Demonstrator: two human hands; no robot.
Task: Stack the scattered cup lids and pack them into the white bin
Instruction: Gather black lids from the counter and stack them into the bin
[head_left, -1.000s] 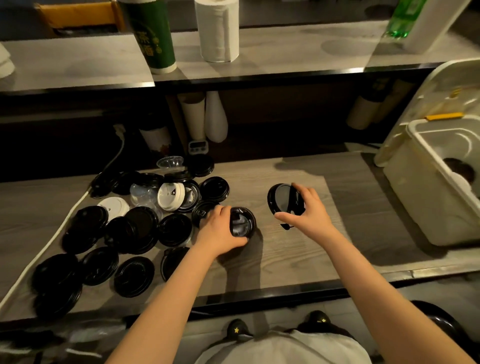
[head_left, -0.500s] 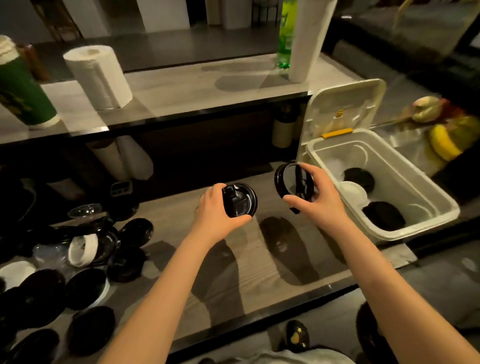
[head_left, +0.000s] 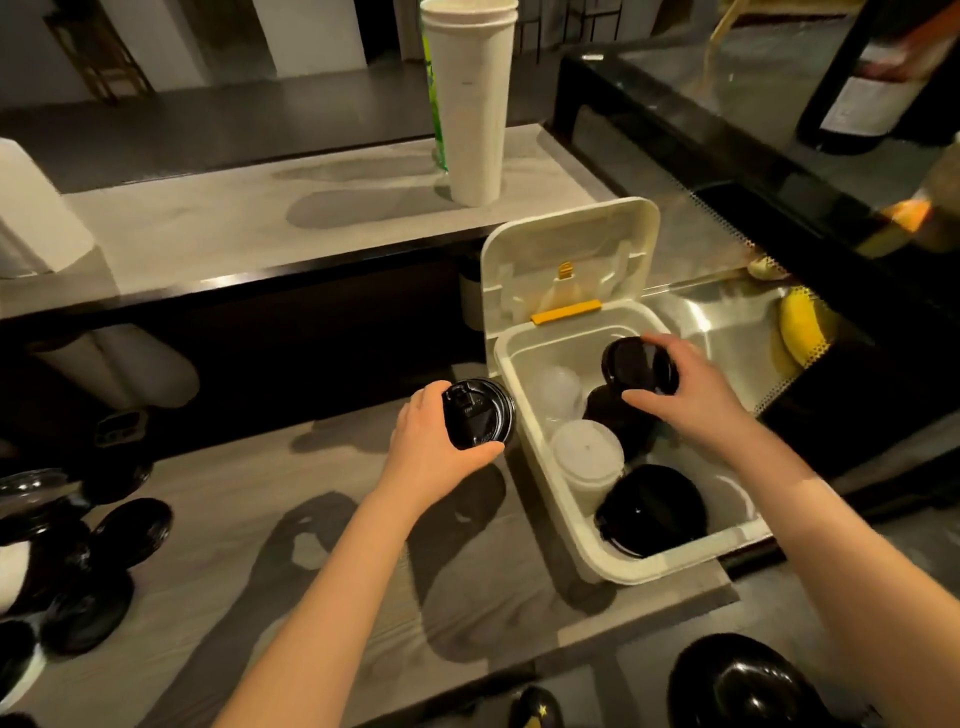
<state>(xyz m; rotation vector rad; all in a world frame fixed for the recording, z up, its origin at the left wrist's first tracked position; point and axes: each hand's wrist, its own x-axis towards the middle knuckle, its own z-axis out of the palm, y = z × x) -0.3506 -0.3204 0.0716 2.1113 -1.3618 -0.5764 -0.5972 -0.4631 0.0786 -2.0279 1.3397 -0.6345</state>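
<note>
a: head view. left hand (head_left: 431, 457) clasps a black lid (head_left: 480, 413), held just left of the white bin (head_left: 670, 564) wall, above the counter (head_left: 234, 519).
b: noted. right hand (head_left: 685, 395) clasps a second black lid (head_left: 639, 364) over the bin's interior. packed lids (head_left: 649, 512) lie inside; loose lids (head_left: 135, 530) lie far left.

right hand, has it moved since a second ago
Yes. The right hand, holding a black lid, went from over the counter to above the white bin.
</note>
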